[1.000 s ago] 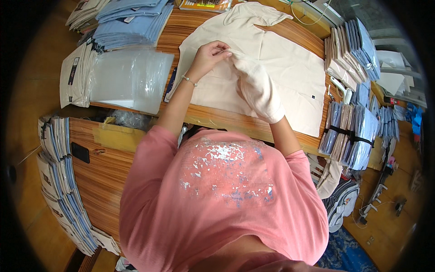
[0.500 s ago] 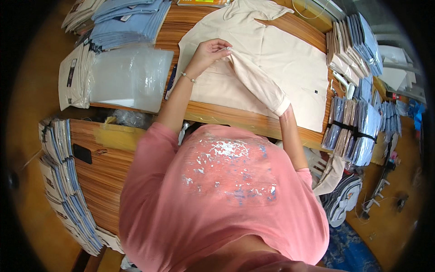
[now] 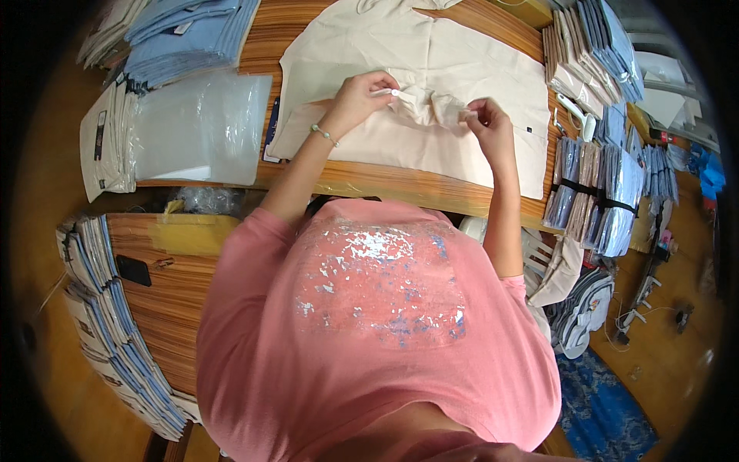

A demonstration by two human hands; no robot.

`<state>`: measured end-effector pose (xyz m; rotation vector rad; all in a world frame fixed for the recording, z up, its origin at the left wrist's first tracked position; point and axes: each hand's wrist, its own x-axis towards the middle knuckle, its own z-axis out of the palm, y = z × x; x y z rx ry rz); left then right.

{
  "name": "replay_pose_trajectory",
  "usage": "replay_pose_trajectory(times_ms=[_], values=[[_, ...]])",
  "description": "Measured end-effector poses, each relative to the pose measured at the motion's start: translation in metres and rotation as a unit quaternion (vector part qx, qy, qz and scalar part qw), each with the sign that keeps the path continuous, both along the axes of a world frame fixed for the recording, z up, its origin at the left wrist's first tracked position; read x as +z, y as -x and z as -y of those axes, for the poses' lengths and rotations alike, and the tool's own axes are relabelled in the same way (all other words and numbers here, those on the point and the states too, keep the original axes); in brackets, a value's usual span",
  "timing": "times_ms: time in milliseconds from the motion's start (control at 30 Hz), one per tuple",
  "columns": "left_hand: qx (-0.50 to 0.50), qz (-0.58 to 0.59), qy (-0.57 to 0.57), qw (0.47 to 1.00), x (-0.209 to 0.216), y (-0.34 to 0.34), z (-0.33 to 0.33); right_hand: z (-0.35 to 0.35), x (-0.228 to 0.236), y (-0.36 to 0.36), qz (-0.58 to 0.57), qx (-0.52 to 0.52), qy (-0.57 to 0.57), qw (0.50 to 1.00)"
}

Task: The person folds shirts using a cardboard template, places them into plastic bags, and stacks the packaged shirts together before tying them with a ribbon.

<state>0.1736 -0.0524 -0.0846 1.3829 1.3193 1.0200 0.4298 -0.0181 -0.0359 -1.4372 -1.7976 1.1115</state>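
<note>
A cream shirt (image 3: 477,61) lies spread over the striped wood table, with a small dark square tag near its right edge. Bunched on top of it is one cream sleeve (image 3: 422,104), gathered in folds between my two hands. My left hand (image 3: 362,100), a bracelet at its wrist, pinches the sleeve's left end, where a small white piece that I cannot make out pokes from the fingers. At the sleeve's right end, my right hand (image 3: 493,132) has thumb and fingers closed on the fabric.
Clear plastic bags (image 3: 204,127) and light blue folded shirts (image 3: 188,38) are stacked at left. Bagged shirts (image 3: 593,192) bound with a black strap stand at right, near a white handheld tool (image 3: 577,115). On the lower-left table lie a phone (image 3: 134,270) and a long shirt stack (image 3: 115,331).
My right hand has come out of the sleeve and moved up, now gripping its right end. The sleeve went from stretched out to bunched. My left hand still pinches its left end.
</note>
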Motion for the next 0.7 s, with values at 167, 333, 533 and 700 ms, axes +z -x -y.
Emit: replay_pose_trajectory(times_ms=[167,333,533,700], values=[[0.003,0.024,-0.065,0.998,0.018,-0.016,0.003,0.000,0.006,0.022,-0.147,0.005,0.003,0.989],[-0.029,0.098,-0.093,0.990,0.028,-0.031,0.006,0.006,0.004,0.040,-0.211,0.043,0.023,0.976],[0.016,0.074,-0.081,0.994,0.021,-0.036,0.002,0.003,0.009,0.058,-0.155,0.079,0.012,0.985],[0.035,0.140,-0.061,0.988,0.017,-0.041,0.006,0.001,0.007,0.057,-0.216,0.060,0.067,0.972]])
